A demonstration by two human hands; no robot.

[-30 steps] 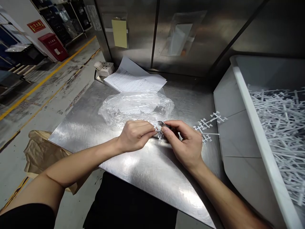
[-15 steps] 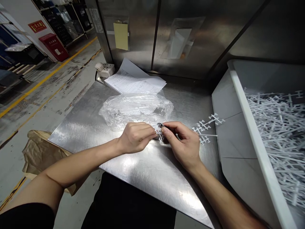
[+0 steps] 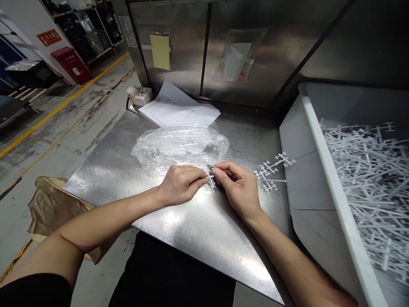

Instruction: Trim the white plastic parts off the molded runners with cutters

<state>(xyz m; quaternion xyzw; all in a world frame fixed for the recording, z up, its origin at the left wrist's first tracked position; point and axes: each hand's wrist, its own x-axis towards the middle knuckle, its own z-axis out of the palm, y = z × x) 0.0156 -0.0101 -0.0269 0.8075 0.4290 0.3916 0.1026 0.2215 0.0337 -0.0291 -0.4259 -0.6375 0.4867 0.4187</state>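
My left hand (image 3: 180,185) is closed in a pinch on a small white branched plastic sprue (image 3: 211,182), just above the metal table (image 3: 179,238). Close beside it, my right hand (image 3: 239,187) pinches a small dark, shiny piece (image 3: 209,166) between thumb and forefinger. Its kind is too small to make out. The two hands' fingertips almost meet at the sprue. Right of my right hand, several more white sprues (image 3: 271,170) lie on the table. Behind the hands sits a clear plastic bag (image 3: 180,143) with small contents that I cannot make out.
A grey bin (image 3: 332,183) heaped with white sprues (image 3: 367,170) stands at the right. Printed sheets (image 3: 179,106) and a power strip (image 3: 140,95) are at the back, against a metal panel (image 3: 179,17). Brown paper (image 3: 54,204) is by the table's left edge.
My right hand has drawn slightly away from my left, and more of the sprue shows between them. The whole view has shifted a little.
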